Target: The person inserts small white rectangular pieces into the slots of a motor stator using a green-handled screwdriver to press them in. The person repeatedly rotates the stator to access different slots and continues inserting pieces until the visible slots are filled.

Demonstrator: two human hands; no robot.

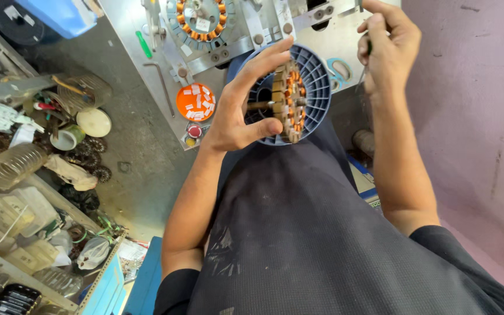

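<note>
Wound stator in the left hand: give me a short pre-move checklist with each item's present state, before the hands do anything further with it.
1. Left hand grips the wound stator by its rim: ok.
2. Stator's copper coils face sideways, in view: ok.
3. Right hand holds a thin green-handled tool: ok; its tip: cannot tell.
4. Blue round tray sits behind the stator: ok.
5. Second stator is seated on the metal fixture: ok.
6. Coil ends tidy: cannot tell.

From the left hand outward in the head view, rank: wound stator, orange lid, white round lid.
1. Wound stator: held in the left hand.
2. Orange lid: just to its left on the metal bench.
3. White round lid: far left, on the floor.
</note>
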